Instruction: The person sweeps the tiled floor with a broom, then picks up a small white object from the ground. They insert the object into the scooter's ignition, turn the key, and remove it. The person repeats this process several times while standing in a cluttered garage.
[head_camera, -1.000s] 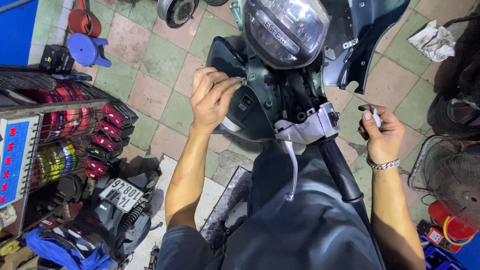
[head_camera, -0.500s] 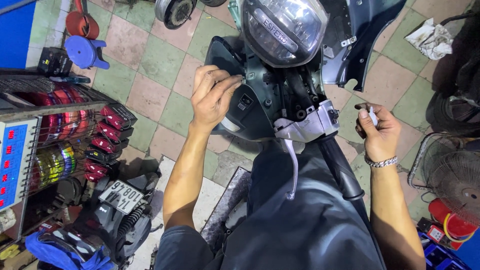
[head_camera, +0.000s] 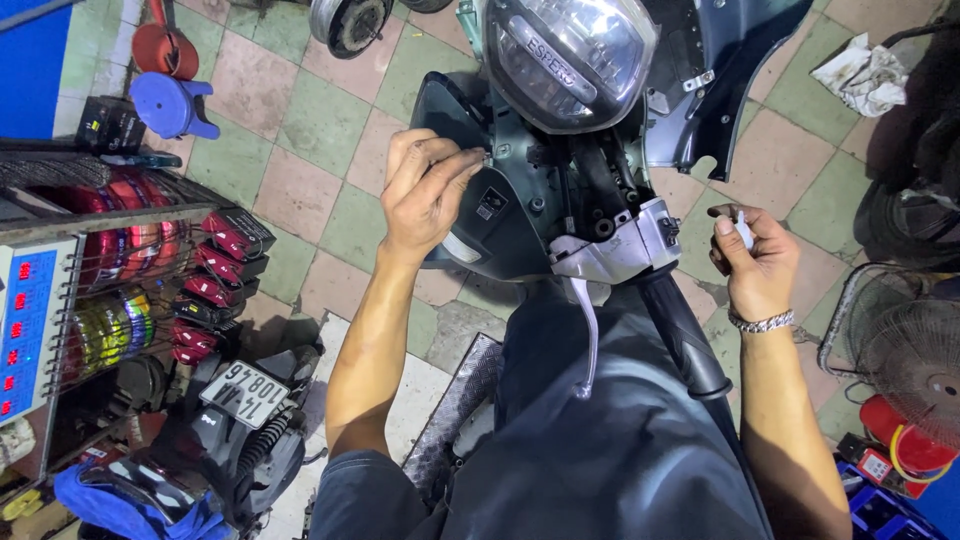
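Left hand (head_camera: 428, 195): fingertips pinching at the dark front panel (head_camera: 500, 215), centre frame, panel still mounted
Right hand (head_camera: 757, 262): gripping a small white part (head_camera: 744, 232), right of frame, not yet fitted

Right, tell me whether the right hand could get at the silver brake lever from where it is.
Probably yes: the right hand is beside the black handlebar grip, nothing blocks the silver brake lever, though its fingers pinch a small white part.

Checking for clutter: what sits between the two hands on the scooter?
In the head view, between the left hand and right hand lie the silver brake lever mount, its lever and the black grip.
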